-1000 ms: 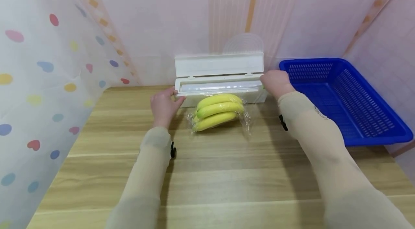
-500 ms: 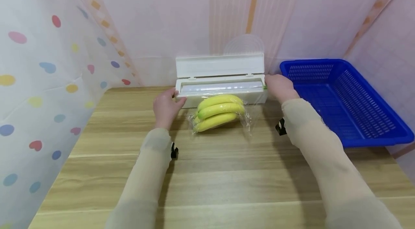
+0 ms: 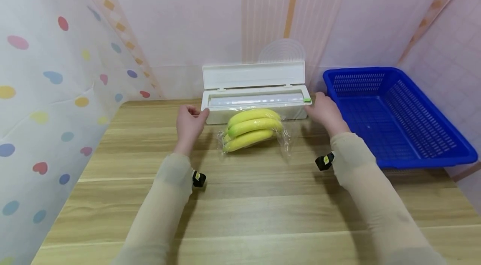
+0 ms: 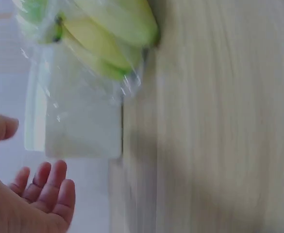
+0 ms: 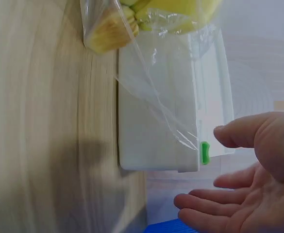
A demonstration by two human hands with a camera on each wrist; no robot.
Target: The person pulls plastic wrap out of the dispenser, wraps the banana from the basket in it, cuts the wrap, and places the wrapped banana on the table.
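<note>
left hand (image 3: 189, 128) and right hand (image 3: 326, 112), relaxed and grasping nothing, flank the white box (image 3: 223, 114), bananas (image 3: 255, 127) between them, any touch unclear; probably light and stiff, the box suits holding by both ends.

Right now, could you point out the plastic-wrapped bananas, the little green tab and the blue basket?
Plastic-wrapped bananas (image 3: 255, 126): head view, on one banana's curved side.
Green tab (image 5: 205, 153): right wrist view, on its middle.
Blue plastic basket (image 3: 375, 125): head view, on its floor.

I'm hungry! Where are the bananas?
In the head view, the wrapped bananas lie just in front of the open white box, left of the blue basket.
</note>
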